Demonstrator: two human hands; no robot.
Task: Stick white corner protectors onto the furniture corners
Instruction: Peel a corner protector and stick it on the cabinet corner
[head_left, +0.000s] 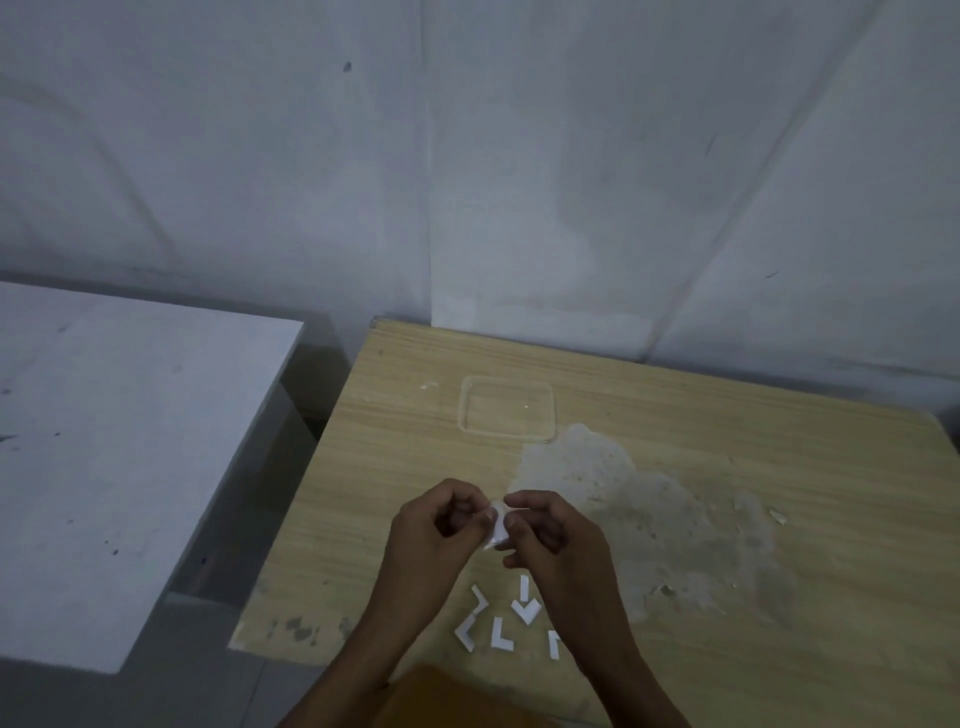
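A clear square lid or shallow tray (506, 409) is laid flat on the wooden worktop (727, 519), well beyond the hands. A large worn, pale patch (649, 514), where the surface has peeled, is seen to the right of the hands, reaching up to the clear tray's near right corner. A white table surface (130, 441) is located well to the left of the hands, separated from the worktop by a gap. Grey-white wall panels (519, 156) are seen behind both surfaces.
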